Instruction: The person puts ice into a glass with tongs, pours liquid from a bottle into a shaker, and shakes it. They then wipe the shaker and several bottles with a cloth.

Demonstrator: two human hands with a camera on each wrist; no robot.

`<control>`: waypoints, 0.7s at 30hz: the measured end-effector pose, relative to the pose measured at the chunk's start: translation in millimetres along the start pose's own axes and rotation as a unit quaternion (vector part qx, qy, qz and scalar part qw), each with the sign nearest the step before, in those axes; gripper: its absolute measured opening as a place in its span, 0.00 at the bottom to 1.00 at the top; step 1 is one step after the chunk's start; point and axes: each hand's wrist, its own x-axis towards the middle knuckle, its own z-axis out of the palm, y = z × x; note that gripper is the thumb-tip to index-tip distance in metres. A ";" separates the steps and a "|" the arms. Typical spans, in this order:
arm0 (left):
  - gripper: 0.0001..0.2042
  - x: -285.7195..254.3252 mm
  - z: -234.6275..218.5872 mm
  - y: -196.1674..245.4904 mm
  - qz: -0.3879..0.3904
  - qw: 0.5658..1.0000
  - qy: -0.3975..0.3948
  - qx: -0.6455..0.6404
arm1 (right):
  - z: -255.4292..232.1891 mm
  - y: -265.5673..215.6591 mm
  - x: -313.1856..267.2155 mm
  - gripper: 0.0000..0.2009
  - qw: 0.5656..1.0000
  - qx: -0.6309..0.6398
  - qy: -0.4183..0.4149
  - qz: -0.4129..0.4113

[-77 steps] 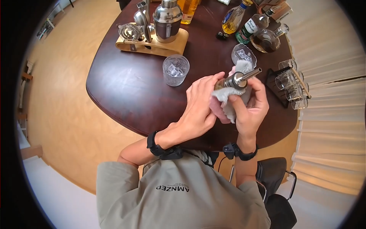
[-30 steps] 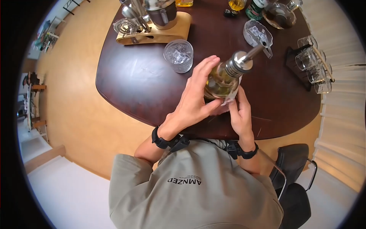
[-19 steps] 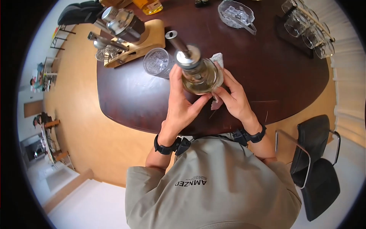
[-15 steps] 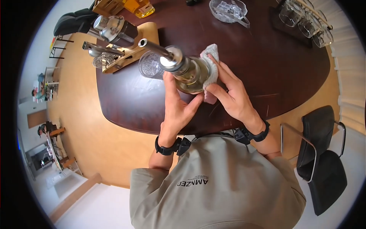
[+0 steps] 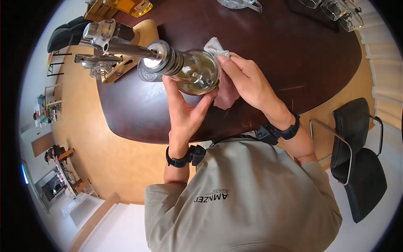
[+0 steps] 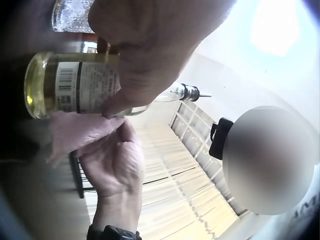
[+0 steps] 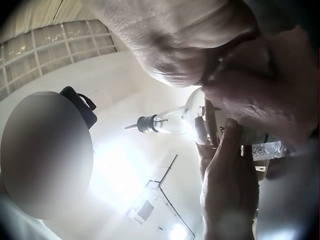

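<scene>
A glass bottle (image 5: 197,74) of yellowish liquid with a metal pour spout (image 5: 132,50) stands between the hands, its spout toward the upper left in the head view. The left hand (image 5: 182,111) grips its side, thumb and fingers around the glass. The right hand (image 5: 252,86) pinches a pink and white cloth (image 5: 226,90) against the bottle's other side. In the left wrist view the bottle (image 6: 87,85) shows a label with a barcode, and the cloth (image 6: 80,132) touches it. Behind the spout, an etched glass (image 5: 147,73) is partly hidden.
On the dark table (image 5: 285,54) are a wooden bar-tool stand (image 5: 145,35) with a shaker (image 5: 103,33), an amber bottle (image 5: 140,8) and an ice bowl (image 5: 235,3). Glasses (image 5: 348,19) hang at the upper right. A black chair (image 5: 350,130) stands beyond the table's right edge.
The bottle, cloth and both hands have moved left, and the spout has swung from upper right to upper left. The head view has shifted, so the ice bowl sits near the top edge.
</scene>
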 end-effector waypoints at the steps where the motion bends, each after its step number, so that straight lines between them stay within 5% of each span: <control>1: 0.55 0.8 1.1 1.0 0.004 1.000 0.003 0.007 | -1.2 0.0 -0.9 0.19 1.000 0.000 -0.008 0.013; 4: 0.55 1.5 2.1 5.6 0.002 1.000 0.000 0.013 | 0.0 -26.8 -0.4 0.18 0.997 0.017 -0.043 0.068; 6: 0.43 3.4 3.2 6.3 -0.002 1.000 0.022 -0.007 | 8.4 -24.8 6.6 0.19 0.992 -0.053 -0.010 -0.118; 8: 0.43 4.4 1.4 5.1 0.012 1.000 0.020 0.002 | 5.1 -14.8 5.6 0.18 0.993 -0.051 -0.029 -0.107; 11: 0.48 1.7 -0.6 -0.6 0.023 0.999 0.009 0.024 | -6.5 -13.9 -0.3 0.18 0.995 0.003 -0.070 0.070; 12: 0.52 0.5 -1.8 -2.2 0.021 0.999 -0.007 0.033 | -3.0 -20.3 -0.9 0.18 0.995 0.007 -0.073 0.070; 14: 0.53 0.2 -3.7 -2.0 0.027 0.999 -0.011 0.045 | 5.0 -28.4 -1.9 0.19 0.995 -0.075 -0.033 -0.050; 19: 0.54 3.4 -0.7 3.9 0.006 1.000 -0.011 0.020 | 2.3 -25.4 2.3 0.20 0.995 -0.043 -0.021 -0.090; 21: 0.54 3.5 -1.2 6.8 0.002 1.000 -0.013 0.027 | -6.7 -35.8 -1.3 0.19 0.986 0.017 -0.095 0.133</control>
